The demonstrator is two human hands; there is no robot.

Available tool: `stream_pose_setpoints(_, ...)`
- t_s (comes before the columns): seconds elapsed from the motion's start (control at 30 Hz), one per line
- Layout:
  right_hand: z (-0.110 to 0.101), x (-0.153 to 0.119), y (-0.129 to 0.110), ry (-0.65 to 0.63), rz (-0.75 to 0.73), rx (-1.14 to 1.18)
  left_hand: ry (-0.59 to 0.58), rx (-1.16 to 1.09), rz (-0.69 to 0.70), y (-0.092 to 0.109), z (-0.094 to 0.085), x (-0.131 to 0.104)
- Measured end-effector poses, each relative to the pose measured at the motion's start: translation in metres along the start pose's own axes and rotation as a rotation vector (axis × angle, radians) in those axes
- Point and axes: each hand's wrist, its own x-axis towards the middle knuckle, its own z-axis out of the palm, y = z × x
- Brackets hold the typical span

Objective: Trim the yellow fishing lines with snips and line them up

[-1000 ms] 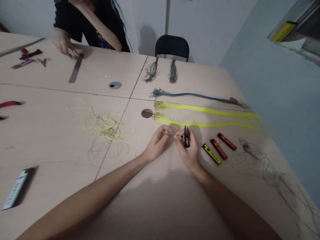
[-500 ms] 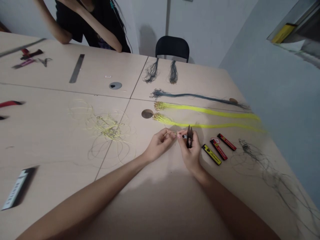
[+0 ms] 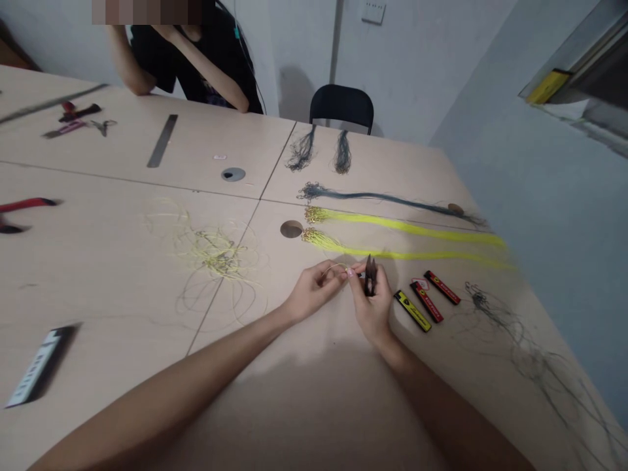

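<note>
My left hand [image 3: 316, 288] is closed, its thumb and fingers pinching a thin yellow line [image 3: 336, 265] that bends in a small loop over the fingers. My right hand [image 3: 373, 304] meets it fingertip to fingertip at the same line. Dark thread snips [image 3: 370, 278] sit in my right hand, blades pointing up and away from me. Whatever small piece lies between the fingertips is too hidden to make out. Just beyond the hands stretches a bundle of yellow lines [image 3: 402, 256] with gold hook-like ends. A second yellow bundle [image 3: 412, 227] runs behind it.
Loose yellow line [image 3: 216, 252] lies tangled at left, dark line [image 3: 520, 340] at right. Labelled red and yellow strips [image 3: 413, 311] rest beside my right hand. Farther back are a dark-green bundle [image 3: 383, 196], a metal ruler [image 3: 163, 140], a chair [image 3: 342, 103] and a seated person [image 3: 206, 65].
The view has shifted slightly, so the table's things appear a little lower. Both hands keep their hold at the yellow line, and the snips stay in my right hand.
</note>
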Motion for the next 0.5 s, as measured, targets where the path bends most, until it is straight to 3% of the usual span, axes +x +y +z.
stream_pose_setpoints(0.33,-0.0018,-0.0014,0.0005,0.018,0.063,-0.002,0.050,-0.041,-0.004,-0.0029,0.0000,0.0012)
stream_pose_setpoints(0.5,-0.0045,-0.0033,0.0020,-0.153,0.073,0.017,0.127,-0.024,0.044,0.0000,0.0002,0.0007)
